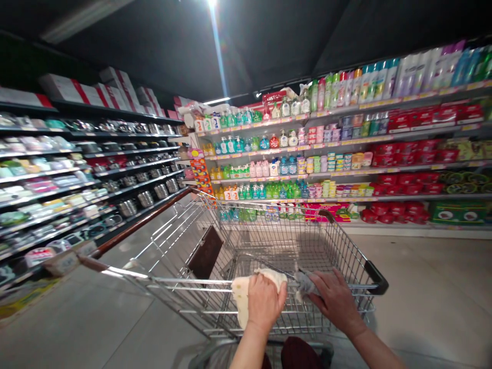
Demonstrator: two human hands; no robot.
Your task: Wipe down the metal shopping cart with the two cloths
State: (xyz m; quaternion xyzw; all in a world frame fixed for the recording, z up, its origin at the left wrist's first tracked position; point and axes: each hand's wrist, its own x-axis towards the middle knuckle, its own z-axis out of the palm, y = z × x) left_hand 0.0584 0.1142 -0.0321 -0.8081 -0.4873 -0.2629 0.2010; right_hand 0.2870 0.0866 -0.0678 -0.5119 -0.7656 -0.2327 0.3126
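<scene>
A metal shopping cart (307, 241) stands in front of me, with its wire basket open at the top. My left hand (265, 301) is closed over a cream cloth (240, 297) on the cart's near top rail; the cloth hangs down on the rail's near side. To its right, my right hand (335, 300) has its fingers curled over a grey cloth (305, 285) on the same rail. A dark brown panel (205, 252) is fixed inside the cart at the left.
Shelves of bottles and jars (284, 165) run across the front and right. On the left, shelves hold pots (146, 198) and housewares. A brown bar (142, 223) slants along the left side. Tiled floor (430, 287) shows at right.
</scene>
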